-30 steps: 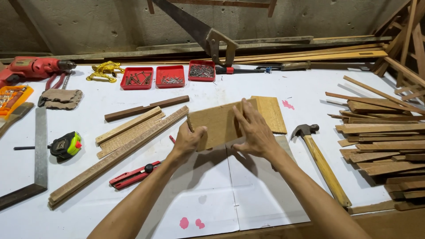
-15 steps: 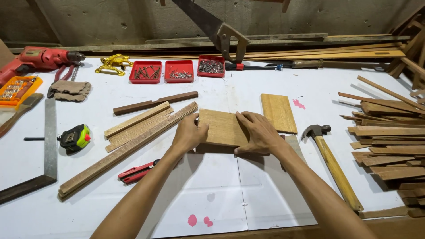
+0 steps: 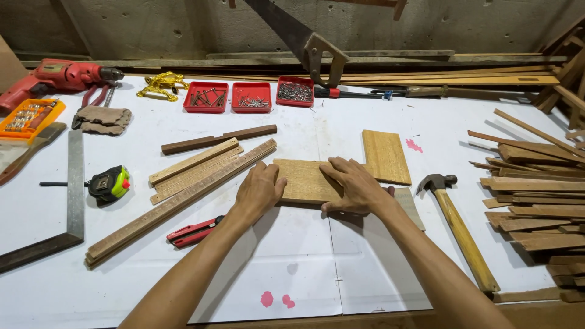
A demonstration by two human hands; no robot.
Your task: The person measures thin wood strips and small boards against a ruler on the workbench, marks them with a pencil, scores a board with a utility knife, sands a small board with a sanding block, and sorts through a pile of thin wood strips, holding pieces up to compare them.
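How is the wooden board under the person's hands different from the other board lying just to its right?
The held board lies with its long side across the table, while the free board runs lengthwise away from the person. The left hand and right hand rest on the held board; nothing touches the free board's top. The held board looks paler, the free board more orange. Both are flat, rectangular and lie on the white table.
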